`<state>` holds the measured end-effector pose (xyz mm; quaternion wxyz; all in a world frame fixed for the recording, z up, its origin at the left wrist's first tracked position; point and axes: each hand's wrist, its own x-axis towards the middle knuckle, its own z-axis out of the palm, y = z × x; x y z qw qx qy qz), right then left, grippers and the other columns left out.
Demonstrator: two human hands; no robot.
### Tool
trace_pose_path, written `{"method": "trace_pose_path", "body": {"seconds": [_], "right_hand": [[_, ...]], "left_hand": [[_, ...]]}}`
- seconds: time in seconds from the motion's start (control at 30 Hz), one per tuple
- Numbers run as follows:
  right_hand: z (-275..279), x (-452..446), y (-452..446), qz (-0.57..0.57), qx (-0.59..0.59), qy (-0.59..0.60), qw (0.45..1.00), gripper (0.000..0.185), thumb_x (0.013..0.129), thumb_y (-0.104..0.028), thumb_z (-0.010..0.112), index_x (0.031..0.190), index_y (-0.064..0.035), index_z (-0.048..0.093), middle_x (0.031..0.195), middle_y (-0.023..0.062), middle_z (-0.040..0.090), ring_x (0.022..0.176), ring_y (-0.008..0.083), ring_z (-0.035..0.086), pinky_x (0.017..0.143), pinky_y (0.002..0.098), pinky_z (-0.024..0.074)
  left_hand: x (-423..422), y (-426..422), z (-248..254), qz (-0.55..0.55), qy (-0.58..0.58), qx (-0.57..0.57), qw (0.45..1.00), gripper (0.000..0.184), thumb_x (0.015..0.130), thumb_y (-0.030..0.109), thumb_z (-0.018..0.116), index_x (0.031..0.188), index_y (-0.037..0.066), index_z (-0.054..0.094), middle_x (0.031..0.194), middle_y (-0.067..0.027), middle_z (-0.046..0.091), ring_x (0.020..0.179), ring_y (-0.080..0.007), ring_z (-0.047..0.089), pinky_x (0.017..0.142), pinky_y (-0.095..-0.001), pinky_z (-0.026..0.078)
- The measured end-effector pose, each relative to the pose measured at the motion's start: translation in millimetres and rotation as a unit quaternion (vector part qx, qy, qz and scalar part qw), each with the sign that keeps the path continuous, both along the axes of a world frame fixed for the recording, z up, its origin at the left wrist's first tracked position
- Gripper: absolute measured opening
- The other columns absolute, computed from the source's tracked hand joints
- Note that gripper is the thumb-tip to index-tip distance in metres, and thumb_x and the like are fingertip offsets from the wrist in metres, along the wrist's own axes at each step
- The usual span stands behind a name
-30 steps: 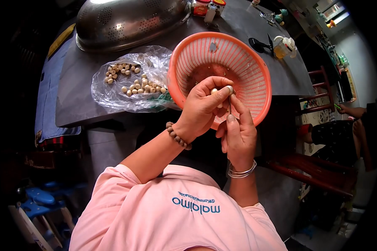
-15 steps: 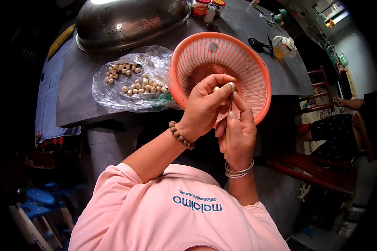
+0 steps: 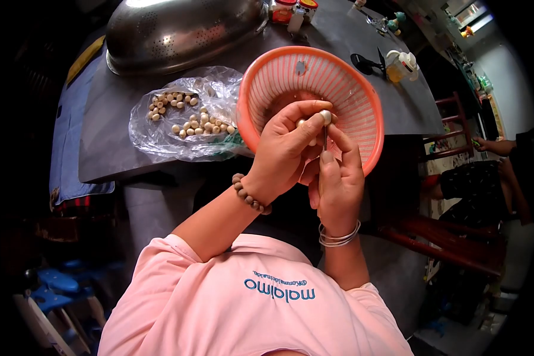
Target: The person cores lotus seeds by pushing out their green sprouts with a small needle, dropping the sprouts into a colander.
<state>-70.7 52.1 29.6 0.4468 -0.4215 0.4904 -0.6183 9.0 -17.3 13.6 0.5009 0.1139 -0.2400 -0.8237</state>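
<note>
My left hand (image 3: 282,148), with a brown bead bracelet at its wrist, pinches a small pale round seed (image 3: 326,116) that looks like a lotus seed. Another pale round piece shows between its curled fingers. My right hand (image 3: 341,184) is closed on a thin, slender metal tool (image 3: 326,140), whose tip meets the underside of the seed; its lower end is hidden by the fingers. Both hands are over the near rim of a coral plastic basket (image 3: 371,95). To the left, several similar seeds (image 3: 204,123) lie in a clear plastic bag (image 3: 145,139).
A large perforated metal colander (image 3: 184,35) lies upside down at the back left of the grey table (image 3: 113,118). Small jars (image 3: 283,10) are behind the basket. A cup of yellowish liquid (image 3: 400,68) stands at the right. Another person's arm (image 3: 495,146) and chairs are further right.
The pinched seed has turned slightly and shows more of its pale side, with the metal tool more visible below it. Both hands stay almost in place above the basket.
</note>
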Motion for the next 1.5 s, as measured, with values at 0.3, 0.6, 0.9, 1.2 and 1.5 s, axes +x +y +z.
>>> {"method": "trace_pose_path", "body": {"seconds": [0.3, 0.6, 0.9, 1.2, 1.5], "right_hand": [[-11.0, -3.8, 7.3, -0.035, -0.031, 0.18, 0.983, 0.035, 0.088, -0.003, 0.044, 0.123, -0.0017, 0.038, 0.079, 0.0048, 0.061, 0.063, 0.0061, 0.056, 0.055, 0.0203, 0.0464], [-20.5, -7.6, 10.6, -0.066, -0.083, 0.259, 0.96, 0.037, 0.087, -0.001, 0.044, 0.124, -0.0029, 0.039, 0.083, 0.0055, 0.062, 0.06, 0.0071, 0.054, 0.054, 0.0208, 0.046], [-19.1, -11.9, 8.3, -0.065, -0.022, 0.268, 0.961, 0.037, 0.087, -0.001, 0.043, 0.123, -0.0051, 0.04, 0.07, 0.003, 0.058, 0.057, 0.0065, 0.054, 0.052, 0.0205, 0.0449], [-26.1, -10.7, 11.8, -0.074, -0.048, 0.205, 0.975, 0.032, 0.087, -0.001, 0.043, 0.119, -0.0038, 0.041, 0.073, 0.0032, 0.058, 0.059, 0.006, 0.054, 0.053, 0.0201, 0.045], [-25.0, -10.1, 7.9, -0.093, -0.038, 0.198, 0.975, 0.024, 0.088, -0.003, 0.044, 0.112, -0.0013, 0.042, 0.077, 0.0043, 0.059, 0.063, 0.0066, 0.056, 0.055, 0.0202, 0.0467]], "left_hand": [[6.1, 2.3, -5.0, -0.031, 0.014, 0.018, 0.999, 0.025, 0.084, 0.009, 0.057, 0.106, 0.0, 0.049, 0.088, -0.0064, 0.061, 0.06, -0.0035, 0.052, 0.05, -0.0136, 0.041], [3.4, 6.8, -11.4, -0.06, 0.039, -0.003, 0.997, 0.026, 0.085, 0.008, 0.055, 0.109, 0.003, 0.048, 0.087, -0.0051, 0.059, 0.062, -0.0043, 0.051, 0.05, -0.0149, 0.041], [2.8, 3.4, -11.9, -0.1, 0.007, 0.018, 0.995, 0.02, 0.086, 0.011, 0.055, 0.103, 0.002, 0.052, 0.073, -0.0037, 0.059, 0.056, -0.0073, 0.054, 0.043, -0.0183, 0.043], [5.1, 3.6, -9.3, -0.128, -0.002, 0.037, 0.991, 0.017, 0.083, 0.013, 0.058, 0.096, 0.002, 0.055, 0.069, -0.0017, 0.055, 0.055, -0.0051, 0.051, 0.043, -0.0159, 0.042], [0.1, 4.7, -17.7, -0.108, -0.008, 0.045, 0.993, 0.016, 0.085, 0.013, 0.056, 0.097, 0.003, 0.053, 0.069, -0.0018, 0.056, 0.053, -0.0075, 0.054, 0.039, -0.0192, 0.041]]}}
